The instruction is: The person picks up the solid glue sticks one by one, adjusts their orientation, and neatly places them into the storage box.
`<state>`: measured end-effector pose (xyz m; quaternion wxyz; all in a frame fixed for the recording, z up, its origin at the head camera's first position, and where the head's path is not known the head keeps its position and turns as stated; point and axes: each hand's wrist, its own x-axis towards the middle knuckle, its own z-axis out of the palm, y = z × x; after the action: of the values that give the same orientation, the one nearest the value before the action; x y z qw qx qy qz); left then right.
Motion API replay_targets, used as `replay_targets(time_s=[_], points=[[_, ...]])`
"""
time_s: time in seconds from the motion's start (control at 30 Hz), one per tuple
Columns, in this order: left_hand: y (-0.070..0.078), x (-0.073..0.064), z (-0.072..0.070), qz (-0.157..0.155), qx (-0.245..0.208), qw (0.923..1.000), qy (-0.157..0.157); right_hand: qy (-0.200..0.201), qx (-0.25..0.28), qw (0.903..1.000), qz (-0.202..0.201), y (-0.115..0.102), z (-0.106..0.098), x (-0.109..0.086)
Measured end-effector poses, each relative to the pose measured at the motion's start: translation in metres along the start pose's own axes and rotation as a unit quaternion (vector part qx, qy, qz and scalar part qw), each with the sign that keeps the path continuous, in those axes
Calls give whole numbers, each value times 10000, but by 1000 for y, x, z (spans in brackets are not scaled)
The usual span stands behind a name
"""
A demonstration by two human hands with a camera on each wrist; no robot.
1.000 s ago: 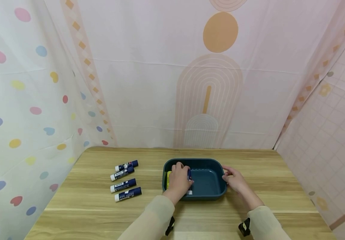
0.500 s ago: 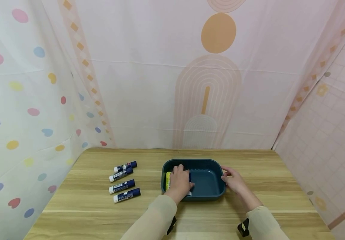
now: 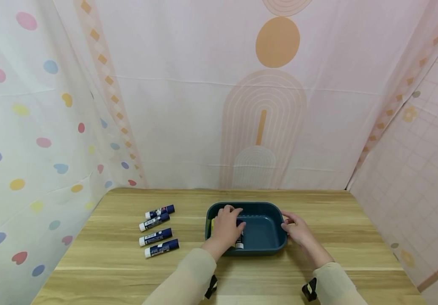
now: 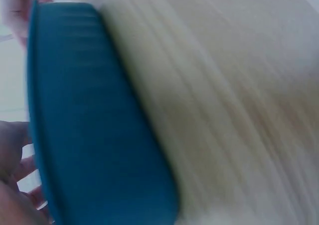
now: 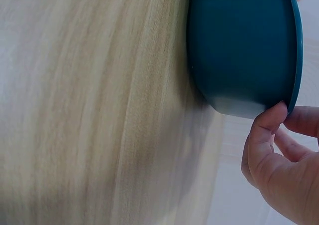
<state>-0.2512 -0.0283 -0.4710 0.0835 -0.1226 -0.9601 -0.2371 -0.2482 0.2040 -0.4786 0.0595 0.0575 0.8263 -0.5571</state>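
A: Where is the glue stick (image 3: pixel 239 242) inside the teal tray (image 3: pixel 262 233) found, relative to the fingers?

B: It is laid in the tray's left half, partly covered by the left hand (image 3: pixel 224 228), and its dark part is seen in the gap between forefinger and thumb. Whether it is touched cannot be told.

A: How are those fingers held?

B: The thumb is held well apart from the forefinger. Gaps between fingers are also shown past the tray's rim in the left wrist view.

A: And the right hand (image 3: pixel 298 228)?

B: The rim at the tray's right end is pinched between its thumb and fingers.

A: How is the stick made up to the eye?

B: A navy body is shown, with a pale end turned toward the near wall. Closer to the left wall, a yellow object (image 3: pixel 213 226) is mostly hidden by the hand.

A: What is set outside?

B: Four navy glue sticks (image 3: pixel 162 248) with white ends and printed labels are laid slantwise on the wooden table (image 3: pixel 257 277), left of the tray.
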Motion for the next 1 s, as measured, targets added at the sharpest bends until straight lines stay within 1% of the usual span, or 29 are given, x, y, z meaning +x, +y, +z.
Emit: replay_targets(time_s=[0.07,0.13,0.23,0.3,0.4,0.5,0.6,0.63,0.7,0.83,0.9,1.0], points=[[-4,-2,-8,215,-180,9996,71,19,-24,10000,-27,0,0,0],[-12,-3,-15,518,-270,9982,151,23,-24,10000,-56,0,0,0],[-27,-6,-26,1000,-360,9939,284,14,-31,10000,-60,0,0,1],[-38,-9,-32,1230,-366,9913,286,10,31,10000,-23,0,0,0],[-56,-15,-44,1284,-332,9911,146,7,99,9999,39,0,-1,0],[-75,-24,-52,1165,-347,9926,-11,-3,144,9999,71,-1,-1,0],[-95,-34,-57,1153,-284,9929,18,-11,124,9999,70,-1,-1,-1],[-101,-38,-58,1181,-244,9927,73,-28,134,9999,64,-2,-1,-1],[-113,-45,-61,1291,-44,9915,165,-24,119,9999,61,-2,0,-1],[-131,-60,-67,1505,278,9877,313,-9,141,9999,73,-1,1,0],[-140,-65,-70,1564,437,9862,315,12,150,9998,88,-1,1,0],[-154,-73,-74,1561,606,9856,241,9,140,9998,112,-1,1,0]])
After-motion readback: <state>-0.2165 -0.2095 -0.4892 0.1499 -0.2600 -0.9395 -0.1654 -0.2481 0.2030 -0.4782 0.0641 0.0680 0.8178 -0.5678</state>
